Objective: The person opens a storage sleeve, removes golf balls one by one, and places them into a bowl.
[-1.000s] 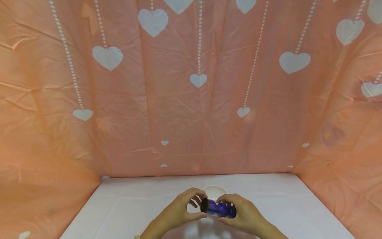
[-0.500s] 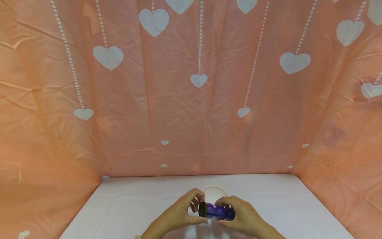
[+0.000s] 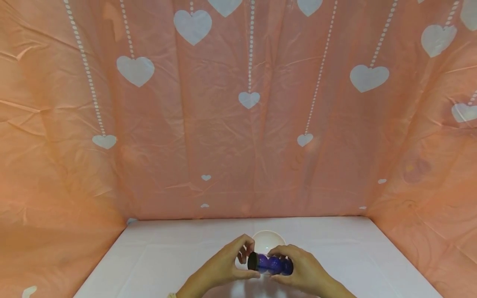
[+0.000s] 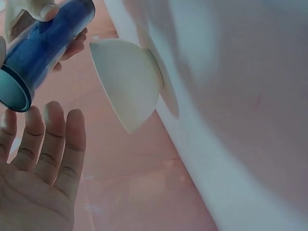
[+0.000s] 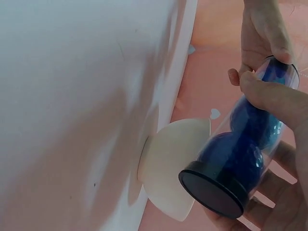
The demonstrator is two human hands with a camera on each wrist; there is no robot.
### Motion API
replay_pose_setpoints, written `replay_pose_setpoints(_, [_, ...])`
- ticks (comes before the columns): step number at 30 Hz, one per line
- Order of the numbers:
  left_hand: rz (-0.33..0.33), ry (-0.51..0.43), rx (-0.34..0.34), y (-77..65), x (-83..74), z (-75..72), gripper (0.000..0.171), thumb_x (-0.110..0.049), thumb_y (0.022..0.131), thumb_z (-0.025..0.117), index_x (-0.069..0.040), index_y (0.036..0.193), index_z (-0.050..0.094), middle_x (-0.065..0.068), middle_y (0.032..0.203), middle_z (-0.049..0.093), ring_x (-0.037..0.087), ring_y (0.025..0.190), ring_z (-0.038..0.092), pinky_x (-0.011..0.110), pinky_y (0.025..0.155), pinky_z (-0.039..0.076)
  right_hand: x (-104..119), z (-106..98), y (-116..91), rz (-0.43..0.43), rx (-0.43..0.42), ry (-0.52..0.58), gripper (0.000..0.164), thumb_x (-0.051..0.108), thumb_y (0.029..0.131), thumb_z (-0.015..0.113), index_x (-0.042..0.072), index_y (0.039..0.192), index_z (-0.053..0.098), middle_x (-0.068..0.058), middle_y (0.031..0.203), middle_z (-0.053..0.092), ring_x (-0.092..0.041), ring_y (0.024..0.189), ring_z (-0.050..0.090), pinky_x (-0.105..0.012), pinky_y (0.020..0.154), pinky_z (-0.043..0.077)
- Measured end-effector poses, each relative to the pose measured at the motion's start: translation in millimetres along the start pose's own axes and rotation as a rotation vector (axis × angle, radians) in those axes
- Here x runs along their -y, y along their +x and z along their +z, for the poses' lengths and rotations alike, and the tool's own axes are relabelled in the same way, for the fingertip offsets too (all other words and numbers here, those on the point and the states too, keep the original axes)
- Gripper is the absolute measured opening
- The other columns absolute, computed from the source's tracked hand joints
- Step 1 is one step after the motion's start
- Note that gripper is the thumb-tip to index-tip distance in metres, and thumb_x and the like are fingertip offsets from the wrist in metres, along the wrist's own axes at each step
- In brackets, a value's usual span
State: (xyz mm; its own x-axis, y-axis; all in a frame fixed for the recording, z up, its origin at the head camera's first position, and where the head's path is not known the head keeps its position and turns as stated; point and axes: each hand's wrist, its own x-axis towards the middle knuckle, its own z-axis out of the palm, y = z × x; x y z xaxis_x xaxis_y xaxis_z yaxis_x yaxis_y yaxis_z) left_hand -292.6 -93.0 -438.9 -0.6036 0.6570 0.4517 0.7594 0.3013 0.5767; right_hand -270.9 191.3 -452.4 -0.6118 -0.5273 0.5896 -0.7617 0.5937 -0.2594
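Above the table I hold a clear tube with dark caps [image 3: 270,264], lying nearly sideways and packed with blue-purple balls [image 5: 228,156]. My right hand [image 3: 303,269] grips its right part, thumb on one side and fingers on the other. At the left end, my left hand [image 3: 223,263] pinches the capped rim between thumb and forefinger. The other left fingers [image 4: 53,139] stand loosely extended in the left wrist view. Just beyond the tube a white bowl [image 3: 268,239] stands upright on the table; its inside is partly hidden by the hands and tube.
A white-covered table [image 3: 167,248] spreads on both sides of my hands. Orange sheeting with white hearts [image 3: 249,165] walls in the back and both sides.
Both hands and the tube have shifted slightly left and down since a second ago, uncovering more of the bowl. In the last half second they are nearly still.
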Motion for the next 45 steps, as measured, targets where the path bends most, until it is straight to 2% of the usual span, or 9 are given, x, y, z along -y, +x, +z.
replay_pose_setpoints(3, [-0.006,0.004,0.012,-0.7,-0.1,-0.9,0.052,-0.037,0.089,0.09,-0.025,0.115,0.048,-0.01,0.101,0.054,0.002,0.085,0.06,0.022,0.08,0.058,0.5,0.0,-0.3,0.01,0.011,0.01,0.052,0.039,0.078,0.098,0.03,0.122,0.071,0.015,0.11,0.073,-0.001,0.095,0.064,-0.031,0.077,0.059])
replay_pose_setpoints(6, [0.0,0.017,0.004,-0.7,-0.5,-2.8,0.049,-0.035,0.091,0.089,-0.025,0.118,0.051,-0.01,0.106,0.058,0.004,0.088,0.063,0.024,0.083,0.059,0.5,-0.8,0.2,0.042,0.035,0.024,0.051,0.04,0.08,0.096,0.029,0.123,0.072,0.014,0.109,0.073,0.0,0.095,0.064,-0.031,0.076,0.058])
replay_pose_setpoints(11, [0.056,0.054,-0.027,0.8,-1.5,-5.7,0.045,-0.028,0.096,0.085,-0.018,0.132,0.059,-0.007,0.119,0.066,0.008,0.094,0.068,0.023,0.086,0.061,-1.0,-4.0,2.7,0.094,0.05,0.011,0.05,0.043,0.081,0.095,0.027,0.123,0.073,0.009,0.111,0.076,-0.002,0.095,0.065,-0.032,0.076,0.059])
replay_pose_setpoints(17, [0.117,0.01,-0.058,1.5,-1.1,-5.5,0.038,-0.016,0.095,0.085,-0.01,0.128,0.068,-0.002,0.107,0.075,0.001,0.092,0.07,0.022,0.082,0.062,-2.1,-5.6,5.1,0.115,0.083,0.0,0.051,0.044,0.082,0.094,0.025,0.125,0.075,0.006,0.113,0.078,-0.004,0.097,0.066,-0.034,0.078,0.06])
replay_pose_setpoints(26, [0.066,-0.139,-0.042,1.1,-0.6,-5.0,0.034,-0.007,0.089,0.086,-0.012,0.119,0.069,-0.002,0.1,0.076,0.001,0.09,0.07,0.024,0.081,0.063,-2.6,-4.1,1.7,-0.009,0.047,-0.038,0.054,0.045,0.084,0.092,0.019,0.128,0.075,0.002,0.114,0.079,-0.009,0.101,0.071,-0.037,0.08,0.062])
replay_pose_setpoints(33, [0.062,-0.173,-0.044,0.4,1.8,-3.8,0.033,-0.004,0.088,0.086,-0.011,0.117,0.07,0.001,0.099,0.076,0.003,0.089,0.071,0.025,0.081,0.064,-2.5,-4.6,1.3,0.009,0.085,-0.015,0.053,0.046,0.086,0.09,0.017,0.129,0.075,0.001,0.117,0.079,-0.01,0.103,0.072,-0.039,0.081,0.062])
replay_pose_setpoints(38, [0.051,-0.192,-0.042,0.8,2.0,-4.4,0.034,-0.004,0.088,0.086,-0.01,0.117,0.068,0.002,0.101,0.076,0.004,0.091,0.072,0.027,0.082,0.064,-2.2,-4.6,0.9,0.014,0.082,-0.002,0.053,0.047,0.088,0.088,0.019,0.13,0.072,0.003,0.119,0.077,-0.01,0.105,0.071,-0.037,0.083,0.062])
replay_pose_setpoints(45, [0.05,-0.17,-0.037,1.3,1.8,-8.1,0.038,-0.005,0.09,0.086,-0.011,0.122,0.067,0.004,0.113,0.075,0.006,0.095,0.072,0.027,0.087,0.064,-5.8,-8.2,3.5,0.009,0.144,0.127,0.056,0.041,0.087,0.091,0.016,0.133,0.069,0.002,0.116,0.075,-0.005,0.103,0.066,-0.034,0.083,0.062])
